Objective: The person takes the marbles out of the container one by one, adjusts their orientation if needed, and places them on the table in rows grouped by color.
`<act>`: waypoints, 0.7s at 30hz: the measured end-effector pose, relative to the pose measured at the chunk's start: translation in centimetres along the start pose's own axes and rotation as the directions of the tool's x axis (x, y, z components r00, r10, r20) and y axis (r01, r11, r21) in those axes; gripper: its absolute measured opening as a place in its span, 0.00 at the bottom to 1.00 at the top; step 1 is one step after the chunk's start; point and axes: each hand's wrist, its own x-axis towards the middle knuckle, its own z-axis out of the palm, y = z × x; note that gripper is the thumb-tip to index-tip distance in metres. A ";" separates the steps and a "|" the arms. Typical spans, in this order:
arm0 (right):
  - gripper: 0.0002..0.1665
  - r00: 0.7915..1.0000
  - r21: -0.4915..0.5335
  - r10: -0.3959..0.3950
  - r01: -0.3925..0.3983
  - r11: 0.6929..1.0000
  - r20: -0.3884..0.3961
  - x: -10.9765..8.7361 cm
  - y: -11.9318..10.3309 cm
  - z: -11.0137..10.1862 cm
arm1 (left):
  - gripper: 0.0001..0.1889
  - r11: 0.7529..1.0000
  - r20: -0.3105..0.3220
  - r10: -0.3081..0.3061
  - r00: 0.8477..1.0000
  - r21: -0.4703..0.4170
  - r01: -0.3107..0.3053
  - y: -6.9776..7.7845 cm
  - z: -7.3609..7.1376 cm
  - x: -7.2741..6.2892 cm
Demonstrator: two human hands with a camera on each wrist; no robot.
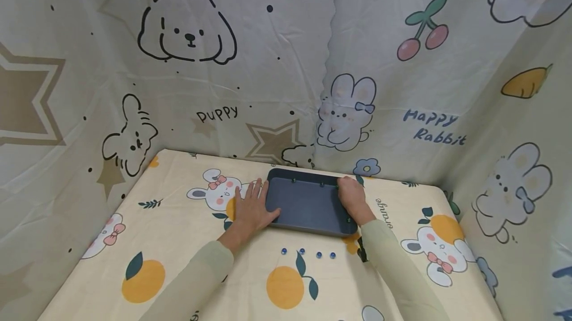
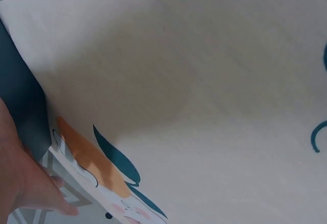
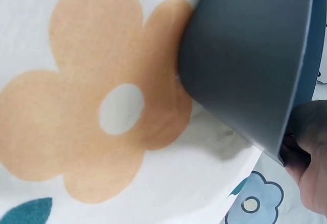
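Cartoon-printed drapes (image 1: 277, 82), fruit-patterned cloth (image 1: 187, 241), dark tray (image 1: 308, 204), left fingers (image 1: 256, 190) spread at its side, right fingers (image 1: 345, 185) clamped on its rim

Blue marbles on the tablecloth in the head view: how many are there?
4, in a row on the tablecloth, on the near side of the dark gray tray: leftmost marble, second marble, third marble, rightmost marble. Others may be hidden.

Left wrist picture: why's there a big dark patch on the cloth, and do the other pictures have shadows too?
Left wrist: probably a shadow, soft-edged on the cloth; right wrist: yes, a shadow falls on the cloth beside the tray; head: yes, a faint one beside the right sleeve.
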 end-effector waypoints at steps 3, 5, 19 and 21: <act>0.07 1.000 -0.013 -0.013 0.013 1.000 -0.008 0.0 -0.1 0.1 | 0.51 1.000 0.001 0.002 1.000 0.004 -0.002 0.0 0.0 -0.1; 0.07 1.000 -0.019 -0.019 0.018 1.000 -0.006 0.0 -0.1 0.2 | 0.51 1.000 -0.002 0.002 1.000 0.003 -0.002 0.0 0.0 -0.1; 0.03 0.998 -0.043 -0.036 0.033 0.999 -0.058 -0.1 -0.2 0.9 | 0.51 1.000 -0.011 -0.006 1.000 0.006 0.006 0.1 0.1 0.0; 0.03 0.997 -0.043 -0.046 0.043 0.998 -0.064 -0.3 -0.1 0.9 | 0.51 1.000 -0.011 -0.005 1.000 -0.001 0.005 0.1 0.1 0.0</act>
